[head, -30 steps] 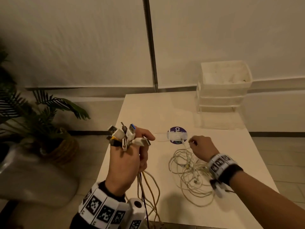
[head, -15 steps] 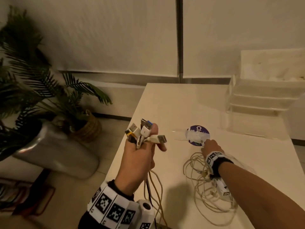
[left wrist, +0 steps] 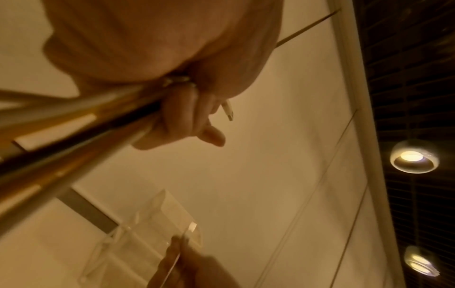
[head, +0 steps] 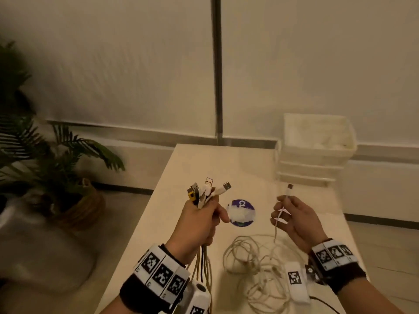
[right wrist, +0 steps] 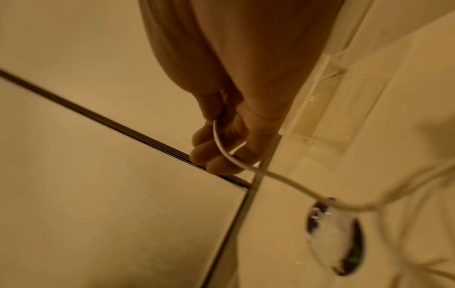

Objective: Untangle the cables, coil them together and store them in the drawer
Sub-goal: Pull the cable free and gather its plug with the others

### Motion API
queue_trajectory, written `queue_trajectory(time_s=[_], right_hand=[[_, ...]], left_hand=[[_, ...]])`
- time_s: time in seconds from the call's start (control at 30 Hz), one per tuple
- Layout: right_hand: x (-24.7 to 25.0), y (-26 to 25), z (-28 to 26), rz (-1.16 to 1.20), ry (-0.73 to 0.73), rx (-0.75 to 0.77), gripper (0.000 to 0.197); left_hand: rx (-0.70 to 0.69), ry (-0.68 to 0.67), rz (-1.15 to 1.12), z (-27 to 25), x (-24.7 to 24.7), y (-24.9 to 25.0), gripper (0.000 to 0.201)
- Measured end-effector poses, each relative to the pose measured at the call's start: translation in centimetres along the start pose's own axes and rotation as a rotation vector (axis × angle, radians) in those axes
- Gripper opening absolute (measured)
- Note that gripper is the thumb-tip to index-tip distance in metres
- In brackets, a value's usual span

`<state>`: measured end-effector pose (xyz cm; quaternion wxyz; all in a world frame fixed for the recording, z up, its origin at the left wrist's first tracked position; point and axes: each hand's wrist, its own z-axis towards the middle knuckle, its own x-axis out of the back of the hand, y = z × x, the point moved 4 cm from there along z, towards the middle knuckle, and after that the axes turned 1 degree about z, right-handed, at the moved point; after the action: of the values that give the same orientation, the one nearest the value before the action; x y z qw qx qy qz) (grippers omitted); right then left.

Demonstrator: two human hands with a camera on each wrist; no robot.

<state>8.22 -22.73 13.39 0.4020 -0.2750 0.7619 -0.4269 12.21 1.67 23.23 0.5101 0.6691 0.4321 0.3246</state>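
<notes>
My left hand grips a bundle of several cable ends, USB plugs fanning upward, the cords hanging below my wrist. In the left wrist view the fist closes round the cords. My right hand is raised above the table and pinches one white cable, its plug pointing up. That cable runs from my fingers down to the loose tangle of pale cables on the white table. The white drawer unit stands at the table's far right.
A round purple-and-white sticker lies on the table between my hands. A potted palm in a woven basket stands on the floor to the left. The table's left edge is just under my left wrist. White walls stand behind.
My right hand has lifted off the table near the sticker, bringing one white cable end up with it. My left hand keeps its bundle and has shifted slightly. The head view swung.
</notes>
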Motion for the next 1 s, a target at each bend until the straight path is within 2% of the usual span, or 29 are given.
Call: queue_trajectory(time_s=[0.17,0.27,0.33,0.43,0.5,0.63,0.73,0.83,0.93,1.0], right_hand=[[-4.8,-5.9,-6.2,-0.215,-0.123,0.138,0.026],[-7.0,-7.2,-10.2,-0.224,-0.16,0.196,0.026],[-7.7,-7.9,-12.5,-0.228,-0.126,0.272,0.025],[-8.2,-10.4,-15.1,-0.297,0.038,0.52,0.014],[-8.5,-12.1,-15.7,-0.391,0.122,0.632,0.008],[-9.3,-13.3,-15.3,-0.593,0.119,0.659,0.01],[-8.6,-13.5,-15.0,-0.637,0.129,0.645,0.012],[-8.7,-13.1,-14.9,-0.63,0.054,0.578,0.011],[-9.5,-12.9,-15.3,-0.621,0.049,0.645,0.012],[-10.1,-13.2,-15.8,-0.755,-0.009,0.754,0.012]], left_hand=[[-0.001,-0.116,-0.034,1.1,-4.0,1.9,0.044],[-0.013,-0.176,-0.051,1.0,-5.9,3.1,0.044],[-0.01,-0.204,-0.062,0.7,-6.7,3.4,0.046],[-0.017,-0.212,-0.018,0.2,-7.4,3.6,0.046],[-0.052,-0.237,0.026,-0.4,-7.8,3.7,0.041],[-0.122,-0.294,0.079,-1.8,-8.1,4.1,0.035],[-0.152,-0.294,0.09,-2.3,-7.8,4.2,0.029],[-0.171,-0.286,0.11,-2.7,-7.1,4.1,0.027],[-0.192,-0.283,0.14,-2.7,-6.7,4.0,0.022],[-0.204,-0.302,0.141,-2.6,-6.6,4.0,0.018]])
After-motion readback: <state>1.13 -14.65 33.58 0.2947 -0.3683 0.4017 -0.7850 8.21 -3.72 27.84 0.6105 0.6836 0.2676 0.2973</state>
